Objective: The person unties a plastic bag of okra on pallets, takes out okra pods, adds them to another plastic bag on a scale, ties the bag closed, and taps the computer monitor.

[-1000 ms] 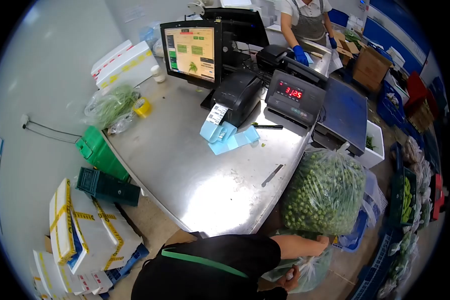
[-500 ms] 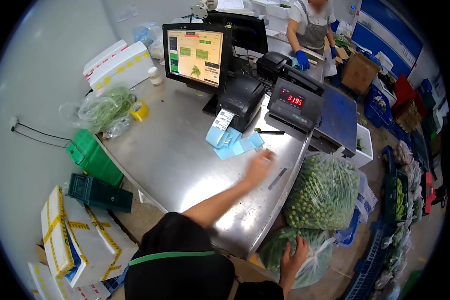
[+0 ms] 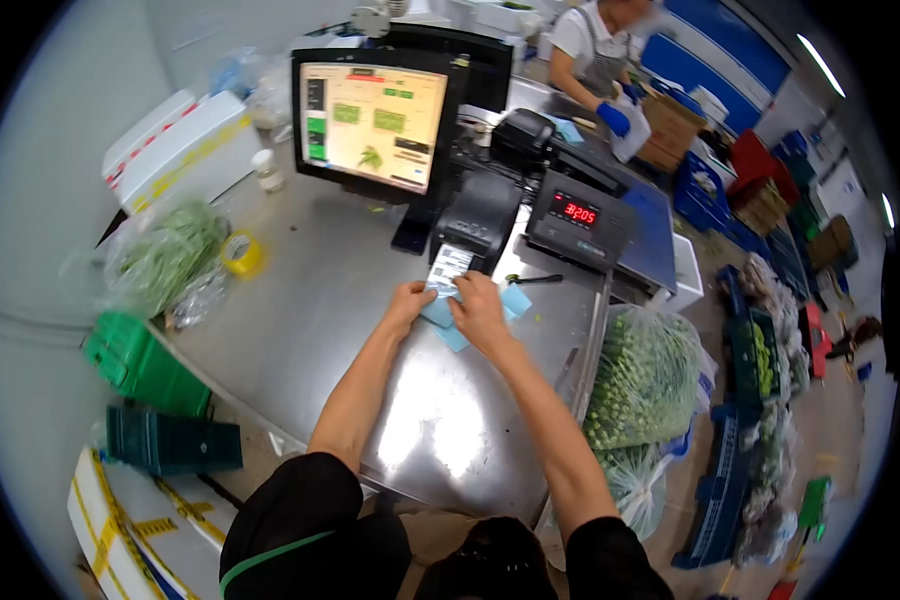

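Note:
A printed white label (image 3: 451, 264) on blue backing sticks out of the front of the black label printer (image 3: 477, 215). My left hand (image 3: 406, 305) pinches the left edge of the label strip. On its other side, my right hand (image 3: 479, 311) grips the strip with bent fingers, which partly hide it. Below the hands, folded blue backing paper (image 3: 450, 337) lies on the metal table (image 3: 370, 400). A black pen-like object (image 3: 540, 279) rests to the right of the printer.
Behind stand a monitor (image 3: 370, 125) and a scale display (image 3: 577, 218) with red digits. Bagged green vegetables (image 3: 645, 375) stand against the table's right edge. At left are bagged greens (image 3: 165, 255) and yellow tape (image 3: 240, 254). A co-worker in blue gloves (image 3: 613, 119) stands beyond.
My left hand has moved left to the label. My right hand has left the lower bag of greens and come up to the strip. The scale's digits have changed, and the view has shifted.

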`<state>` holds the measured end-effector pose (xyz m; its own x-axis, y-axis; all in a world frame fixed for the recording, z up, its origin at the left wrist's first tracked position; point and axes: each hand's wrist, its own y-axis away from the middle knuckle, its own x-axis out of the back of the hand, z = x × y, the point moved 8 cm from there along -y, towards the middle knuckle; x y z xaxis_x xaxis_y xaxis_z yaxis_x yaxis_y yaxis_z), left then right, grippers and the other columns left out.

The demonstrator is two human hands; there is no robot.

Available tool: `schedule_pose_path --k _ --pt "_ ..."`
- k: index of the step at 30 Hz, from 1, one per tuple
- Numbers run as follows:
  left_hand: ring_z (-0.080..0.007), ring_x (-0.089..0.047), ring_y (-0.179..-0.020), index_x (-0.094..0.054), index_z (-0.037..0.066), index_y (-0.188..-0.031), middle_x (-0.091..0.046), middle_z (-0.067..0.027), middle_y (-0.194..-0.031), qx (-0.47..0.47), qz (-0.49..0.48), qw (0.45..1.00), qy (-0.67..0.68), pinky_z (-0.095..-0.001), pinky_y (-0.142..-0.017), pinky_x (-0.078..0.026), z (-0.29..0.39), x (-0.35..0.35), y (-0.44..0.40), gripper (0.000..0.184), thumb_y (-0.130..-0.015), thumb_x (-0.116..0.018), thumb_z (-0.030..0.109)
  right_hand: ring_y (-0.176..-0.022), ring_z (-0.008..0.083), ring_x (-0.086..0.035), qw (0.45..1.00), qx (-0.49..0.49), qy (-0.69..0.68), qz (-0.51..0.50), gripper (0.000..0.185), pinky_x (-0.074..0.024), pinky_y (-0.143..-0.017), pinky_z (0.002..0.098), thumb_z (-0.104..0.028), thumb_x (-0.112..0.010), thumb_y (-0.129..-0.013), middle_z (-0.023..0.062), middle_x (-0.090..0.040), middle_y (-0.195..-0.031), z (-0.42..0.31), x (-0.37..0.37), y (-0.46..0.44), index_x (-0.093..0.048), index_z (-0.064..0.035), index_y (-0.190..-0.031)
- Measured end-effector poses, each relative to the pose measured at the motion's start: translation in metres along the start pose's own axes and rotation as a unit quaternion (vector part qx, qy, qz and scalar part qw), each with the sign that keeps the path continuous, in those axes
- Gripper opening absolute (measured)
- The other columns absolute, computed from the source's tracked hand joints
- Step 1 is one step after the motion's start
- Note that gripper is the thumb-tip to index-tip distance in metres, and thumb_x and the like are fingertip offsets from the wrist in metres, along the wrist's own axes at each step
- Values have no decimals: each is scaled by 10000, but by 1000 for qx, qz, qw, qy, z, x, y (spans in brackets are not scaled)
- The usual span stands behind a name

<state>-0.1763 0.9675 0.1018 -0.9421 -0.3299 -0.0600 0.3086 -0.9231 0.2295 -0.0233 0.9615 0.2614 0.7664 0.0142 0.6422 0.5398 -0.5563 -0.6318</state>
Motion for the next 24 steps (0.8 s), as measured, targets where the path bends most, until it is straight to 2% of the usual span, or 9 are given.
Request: schedule_pose_path --k 1,2,4,6,7,9,11,16,24 --pt "-152 -551 -853 -626 -41 -1028 -628 -80 -936 -18 1 1000 -17 -279 -776 -433 5 3 4 302 -788 -658 138 -858 356 -536 1000 12 18 12 296 -425 -741 443 -81 -686 -668 172 -559 -903 6 -16 -7 -609 21 -935" --pt "-135 -540 -802 -649 -24 -975 -628 -48 -878 -39 -10 999 -33 -272 -741 -430 14 -3 8 247 -790 -649 139 -815 348 -533 995 -22 69 -70 254 -414 -685 446 -130 -689 -642 166 -557 -828 29 -51 -8 -600 8 -837" --pt "-104 -497 -746 -657 17 -923 -598 -13 -811 -64 -29 997 9 -264 -680 -409 23 -7 8 183 -792 -632 142 -723 344 -537 995 28 100 2 214 -410 -631 457 -179 -674 -596 152 -555 -723 39 -68 -11 -569 -29 -707" --pt "-95 -511 -730 -659 10 -945 -608 -11 -821 -83 -53 994 -49 -250 -658 -410 26 -7 -3 183 -820 -628 140 -731 320 -557 990 53 128 -2 147 -422 -640 451 -166 -642 -616 130 -568 -690 42 -68 -15 -592 -37 -667" --pt "-98 -537 -795 -644 -5 -1020 -628 -22 -894 -82 -80 991 -66 -241 -706 -419 29 -9 -7 231 -829 -632 123 -755 302 -570 991 45 124 -13 127 -421 -669 435 -172 -635 -643 120 -588 -702 49 -69 -16 -605 -49 -655" --pt "-89 -539 -814 -624 -12 -1020 -622 -21 -890 -101 -110 988 -31 -224 -709 -415 25 -9 -19 213 -844 -627 107 -791 276 -574 981 30 179 -68 125 -391 -732 433 -183 -618 -689 104 -603 -740 48 -69 -20 -644 -62 -712" --pt "-92 -548 -828 -592 -26 -1078 -617 -31 -939 -98 -125 987 35 -223 -719 -425 17 -7 -29 254 -847 -622 74 -838 265 -542 979 28 200 -30 154 -359 -782 416 -215 -625 -698 101 -595 -792 49 -69 -17 -651 -64 -713" --pt "-127 -584 -921 -512 -40 -1181 -595 -66 -1050 -57 -138 981 127 -254 -824 -466 27 -15 -17 342 -857 -601 24 -790 266 -536 991 -5 132 33 165 -369 -759 407 -211 -634 -669 115 -572 -750 43 -53 -25 -611 -47 -665" --pt "-135 -574 -964 -525 -10 -1152 -596 -54 -1055 -30 -120 976 182 -274 -866 -463 26 -6 -4 312 -860 -623 37 -698 254 -548 985 -63 44 154 122 -394 -703 383 -142 -645 -641 113 -561 -712 50 -47 -30 -580 -41 -666"
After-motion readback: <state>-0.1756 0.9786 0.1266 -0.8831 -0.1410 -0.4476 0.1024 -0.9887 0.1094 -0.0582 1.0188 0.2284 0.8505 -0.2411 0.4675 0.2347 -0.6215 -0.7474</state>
